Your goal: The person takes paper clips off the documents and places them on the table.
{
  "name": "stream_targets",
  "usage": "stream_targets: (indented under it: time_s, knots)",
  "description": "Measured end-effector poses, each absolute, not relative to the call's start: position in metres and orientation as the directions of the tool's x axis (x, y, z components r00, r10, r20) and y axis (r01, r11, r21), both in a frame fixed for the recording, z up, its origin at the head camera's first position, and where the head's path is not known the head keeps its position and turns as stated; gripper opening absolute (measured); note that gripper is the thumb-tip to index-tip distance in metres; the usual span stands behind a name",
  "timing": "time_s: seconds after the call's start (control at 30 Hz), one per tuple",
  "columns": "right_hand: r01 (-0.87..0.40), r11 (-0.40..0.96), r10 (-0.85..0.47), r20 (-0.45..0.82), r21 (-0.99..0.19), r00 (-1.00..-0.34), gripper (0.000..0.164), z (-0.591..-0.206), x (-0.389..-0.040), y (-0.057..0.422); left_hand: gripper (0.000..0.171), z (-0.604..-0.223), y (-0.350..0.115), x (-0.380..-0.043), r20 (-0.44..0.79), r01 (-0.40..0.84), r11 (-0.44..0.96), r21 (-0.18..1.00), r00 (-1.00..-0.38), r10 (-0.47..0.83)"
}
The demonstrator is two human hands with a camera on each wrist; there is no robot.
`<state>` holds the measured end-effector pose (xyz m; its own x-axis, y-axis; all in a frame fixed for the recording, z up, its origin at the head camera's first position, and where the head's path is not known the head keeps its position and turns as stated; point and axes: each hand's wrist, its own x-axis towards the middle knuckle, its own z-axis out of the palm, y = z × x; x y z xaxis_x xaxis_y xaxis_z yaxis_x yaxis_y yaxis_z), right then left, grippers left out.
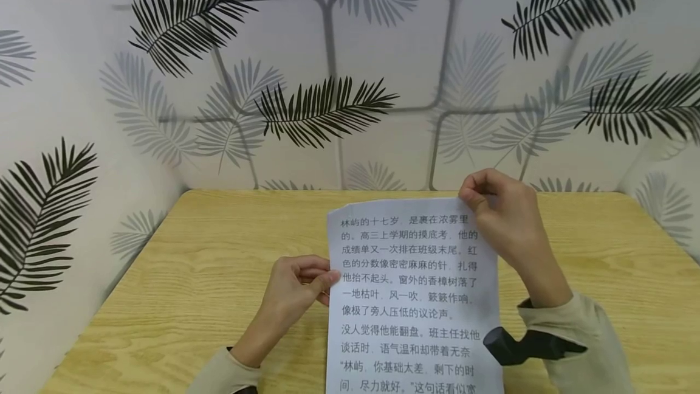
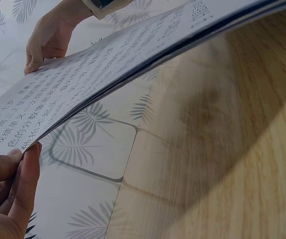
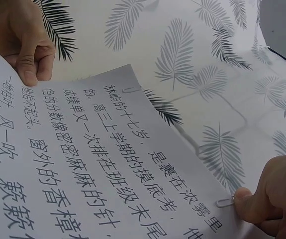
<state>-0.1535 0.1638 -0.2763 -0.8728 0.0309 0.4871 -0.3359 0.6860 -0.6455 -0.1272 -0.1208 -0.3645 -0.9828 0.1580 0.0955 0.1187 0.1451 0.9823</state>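
Note:
A stack of printed paper sheets [image 1: 407,297] is held up above the table, its text facing me. My left hand [image 1: 298,287] pinches the stack's left edge between thumb and fingers; the left wrist view shows several layers there. At the top right corner, my right hand [image 1: 505,217] pinches the end of a small paper clip [image 3: 225,202] that sits over the sheets' top edge. Another paper clip [image 3: 131,90] is on the top left corner. The right hand's curled fingers partly hide that corner of the paper.
Beneath the sheets lies a light wood-grain table [image 1: 191,272]. Behind it rises a pale wall covering [image 1: 383,47] with dark and grey leaf prints. A black strap piece [image 1: 525,345] hangs at the right sleeve, in front of the paper's right edge.

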Motion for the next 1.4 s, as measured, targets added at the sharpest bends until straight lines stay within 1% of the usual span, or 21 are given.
stream_targets:
  time_s: [0.3,0.47,0.87,1.13,1.2,1.4]
  knots:
    - [-0.321,0.682,0.055,0.484,-0.657,-0.873,0.004,-0.272,-0.154,0.170,0.013,-0.363,-0.123,-0.129,0.094,0.117,0.120,0.986,-0.979,0.181]
    - [-0.316,0.671,0.061,0.474,-0.671,-0.879,0.006,-0.271,-0.155,0.176,0.012,-0.363,-0.126,-0.130,0.088,0.112,0.136,0.984,-0.981,0.171]
    - [-0.307,0.673,0.077,0.477,-0.673,-0.876,0.010,-0.263,-0.158,0.189,0.015,-0.360,-0.129,-0.132,0.078,0.096,0.120,0.988,-0.986,0.149]
    - [-0.287,0.673,0.097,0.466,-0.682,-0.879,0.011,-0.264,-0.162,0.204,0.014,-0.360,-0.128,-0.135,0.064,0.078,0.107,0.991,-0.990,0.128]
    - [-0.280,0.686,0.088,0.459,-0.672,-0.884,0.011,-0.270,-0.162,0.213,0.014,-0.361,-0.126,-0.134,0.059,0.072,0.095,0.993,-0.989,0.133]
    - [-0.213,0.790,0.054,0.411,-0.575,-0.910,0.013,-0.294,-0.160,0.256,0.015,-0.365,-0.124,-0.133,0.029,0.041,0.082,0.996,-0.990,0.141]
